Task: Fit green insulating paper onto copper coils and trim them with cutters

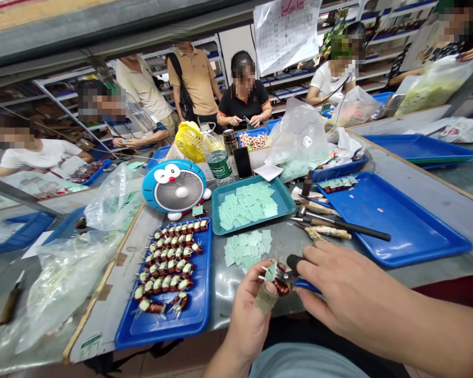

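Observation:
My left hand (254, 310) is closed on a copper-wound coil (283, 286) with a light green paper piece (270, 271) on it. Tape wraps one of its fingers. In my right hand (335, 283) are blue-handled pliers (305, 284), their jaws at the coil beside the green piece. A dark cover sits on one right finger. Just beyond my hands lies a loose pile of green paper pieces (248, 249), and behind it a teal tray (287, 203) holds more. Rows of coils (167, 268) fill much of the blue tray (199, 320) at the left.
A hammer (350, 227) and other tools lie right of the teal tray, by a blue tray (418, 231) with a few coils. Behind stand a blue fan (175, 188), a bottle (219, 163), a phone (243, 162) and plastic bags (299, 131). Several people are across the bench.

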